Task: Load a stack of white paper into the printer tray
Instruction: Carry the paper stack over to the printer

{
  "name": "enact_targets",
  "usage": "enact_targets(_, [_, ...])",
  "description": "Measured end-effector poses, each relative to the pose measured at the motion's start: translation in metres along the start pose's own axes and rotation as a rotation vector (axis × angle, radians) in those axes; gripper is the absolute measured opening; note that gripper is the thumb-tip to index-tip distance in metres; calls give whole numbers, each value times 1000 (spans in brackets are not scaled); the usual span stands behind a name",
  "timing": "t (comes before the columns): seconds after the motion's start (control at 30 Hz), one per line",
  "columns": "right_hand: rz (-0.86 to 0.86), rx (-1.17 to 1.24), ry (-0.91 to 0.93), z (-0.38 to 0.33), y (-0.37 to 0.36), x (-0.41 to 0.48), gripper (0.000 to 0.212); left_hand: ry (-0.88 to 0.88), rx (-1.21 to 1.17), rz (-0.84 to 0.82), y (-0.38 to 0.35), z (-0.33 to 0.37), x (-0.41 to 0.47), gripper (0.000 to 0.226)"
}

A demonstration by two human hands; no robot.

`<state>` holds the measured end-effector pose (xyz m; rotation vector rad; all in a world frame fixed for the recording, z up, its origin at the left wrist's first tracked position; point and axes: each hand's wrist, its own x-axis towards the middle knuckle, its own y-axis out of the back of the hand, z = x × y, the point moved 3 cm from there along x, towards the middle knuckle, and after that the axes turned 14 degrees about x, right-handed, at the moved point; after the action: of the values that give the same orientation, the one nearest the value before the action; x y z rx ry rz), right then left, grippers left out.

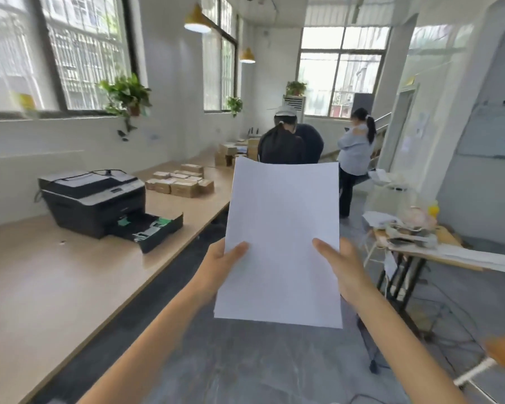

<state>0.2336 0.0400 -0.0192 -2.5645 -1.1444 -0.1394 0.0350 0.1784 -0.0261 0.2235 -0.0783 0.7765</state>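
A stack of white paper [283,228] is held upright in front of me, over the floor. My left hand [220,266] grips its left edge with the thumb on the front. My right hand [340,265] grips the right edge the same way. The black printer [91,196] stands on the long wooden counter [41,287] to my left. Its paper tray [155,228] is pulled out toward the counter's front edge and shows green guides inside. The paper is well to the right of the tray and apart from it.
Several small cardboard boxes [181,182] lie on the counter behind the printer. Three people [283,144] stand at the far end of the aisle. A cluttered folding table [414,237] stands on the right, with cables on the floor beneath it.
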Motion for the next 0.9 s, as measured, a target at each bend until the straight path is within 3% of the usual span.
enact_targets(0.13, [-144, -45, -21, 29, -68, 24, 24, 31, 39, 167, 62, -20, -10, 13])
enact_targets(0.23, [-285, -206, 49, 39, -109, 34, 12, 59, 97, 293, 95, -32, -17, 16])
enact_targets(0.3, [-382, -258, 58, 44, -132, 43, 30, 76, 136, 371, 111, -38, -21, 15])
enact_targets(0.37, [-451, -221, -15, 55, -150, 57, 44, 103, 141, 434, 125, -44, -22, 16])
enact_targets(0.57, [-566, 25, -212, 97, -194, 105, 26, 140, 141, 586, 154, -59, -8, 16])
enact_targets(0.9, [-759, 57, -125, 136, -244, 191, 34, 220, 317, 786, 183, -86, 59, 13])
